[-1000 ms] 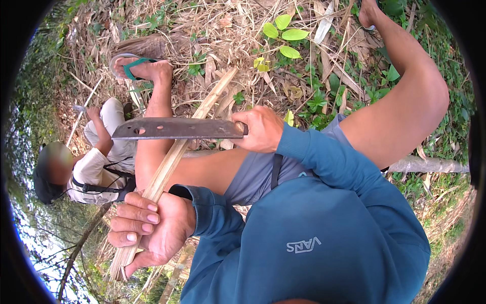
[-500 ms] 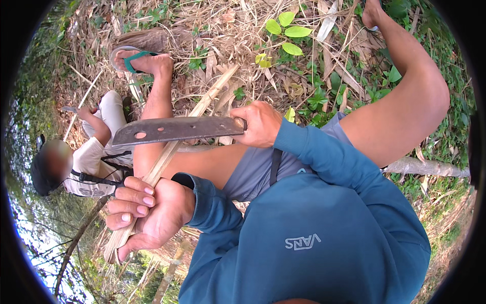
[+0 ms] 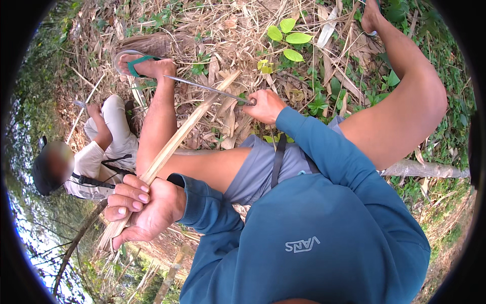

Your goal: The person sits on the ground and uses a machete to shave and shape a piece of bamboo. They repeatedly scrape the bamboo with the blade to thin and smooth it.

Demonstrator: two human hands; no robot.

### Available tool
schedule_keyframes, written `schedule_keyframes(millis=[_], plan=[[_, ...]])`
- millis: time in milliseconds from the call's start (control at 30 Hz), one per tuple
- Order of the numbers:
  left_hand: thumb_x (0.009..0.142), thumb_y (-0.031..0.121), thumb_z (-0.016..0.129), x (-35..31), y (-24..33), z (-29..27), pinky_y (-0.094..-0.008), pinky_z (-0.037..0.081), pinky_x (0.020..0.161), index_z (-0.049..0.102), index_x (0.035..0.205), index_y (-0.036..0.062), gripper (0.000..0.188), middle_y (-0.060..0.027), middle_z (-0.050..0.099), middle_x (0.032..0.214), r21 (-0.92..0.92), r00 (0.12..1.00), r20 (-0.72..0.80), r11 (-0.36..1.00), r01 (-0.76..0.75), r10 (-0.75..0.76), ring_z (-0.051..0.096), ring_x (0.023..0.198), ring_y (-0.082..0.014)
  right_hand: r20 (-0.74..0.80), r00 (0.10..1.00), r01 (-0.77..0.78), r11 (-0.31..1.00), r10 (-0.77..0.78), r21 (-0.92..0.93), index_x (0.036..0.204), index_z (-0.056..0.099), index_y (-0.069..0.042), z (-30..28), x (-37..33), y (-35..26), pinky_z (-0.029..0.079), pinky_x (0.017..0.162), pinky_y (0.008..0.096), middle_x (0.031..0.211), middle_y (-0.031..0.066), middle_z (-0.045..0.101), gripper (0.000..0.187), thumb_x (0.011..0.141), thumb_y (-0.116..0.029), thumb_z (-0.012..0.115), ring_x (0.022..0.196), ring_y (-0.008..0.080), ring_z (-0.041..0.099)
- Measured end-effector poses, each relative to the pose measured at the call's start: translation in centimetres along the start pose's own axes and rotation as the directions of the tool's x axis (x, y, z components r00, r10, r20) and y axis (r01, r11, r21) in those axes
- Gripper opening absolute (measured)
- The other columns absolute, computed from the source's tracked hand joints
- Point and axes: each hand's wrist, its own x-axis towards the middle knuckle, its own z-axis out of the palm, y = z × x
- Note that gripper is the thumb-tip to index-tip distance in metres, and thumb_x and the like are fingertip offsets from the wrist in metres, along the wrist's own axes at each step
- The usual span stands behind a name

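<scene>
Left hand (image 3: 139, 207) clenched around the near end of a long pale bamboo strip (image 3: 187, 133); fingers (image 3: 130, 195) wrap it fully. The strip runs up and away across the left knee toward the dry leaf litter (image 3: 228, 30). Right hand (image 3: 264, 105) grasps the handle of a long knife (image 3: 207, 87), blade seen edge-on as a thin line, reaching toward the sandalled foot (image 3: 147, 65) and crossing just above the strip.

Handling, as a judgement: the strip looks light, stiff along its length but springy, likely splintery at the edges, so best held near the end as now, with the palm clear of the cut edge. The knife looks heavy and sharp; hold by the handle only.

Hard to tell: whether the blade touches the strip. The handle is hidden inside the fist. The strip's near end is lost below the left hand among grass. A second person (image 3: 96, 157) crouches at left, partly cut off.
</scene>
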Motion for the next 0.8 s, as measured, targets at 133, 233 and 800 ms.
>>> schedule_keyframes(millis=[133,233,800], plan=[[0.091,0.066,0.043,0.4,0.6,-0.6,-0.0249,0.021,0.04,0.038,0.07,0.0104,0.06,0.0008,0.027,0.053,-0.091,0.999,0.022,0.996,0.026,-0.024,0.023,0.043,-0.0104,-0.084,0.989,0.118,0.992,-0.121,-0.038,0.08,0.066,-0.002,1.1,-1.3,0.0,0.049,0.066,0.0461,0.062,0.0202,0.06,0.036,0.073,-0.037,0.062,0.065,0.0373,0.063],[0.09,0.066,0.043,0.5,0.8,-0.7,-0.0249,0.022,0.04,0.038,0.071,0.0103,0.06,0.0008,0.026,0.052,-0.12,0.999,0.017,0.992,0.04,-0.038,0.023,0.042,-0.0104,0.021,0.972,0.236,0.972,-0.236,0.001,0.079,0.066,-0.004,0.1,-4.1,-2.3,0.049,0.062,0.0445,0.059,0.0172,0.059,0.029,0.071,-0.033,0.067,0.061,0.0358,0.062],[0.091,0.067,0.04,0.2,-0.4,0.4,-0.0237,0.021,0.038,0.035,0.07,0.0113,0.06,0.0012,0.026,0.053,-0.109,0.997,0.077,0.993,0.036,-0.028,0.022,0.042,-0.0096,-0.059,0.997,0.061,0.998,-0.059,0.02,0.082,0.067,-0.003,0.2,-0.8,-1.3,0.049,0.065,0.0471,0.059,0.0206,0.058,0.03,0.075,-0.032,0.062,0.062,0.0392,0.061]])
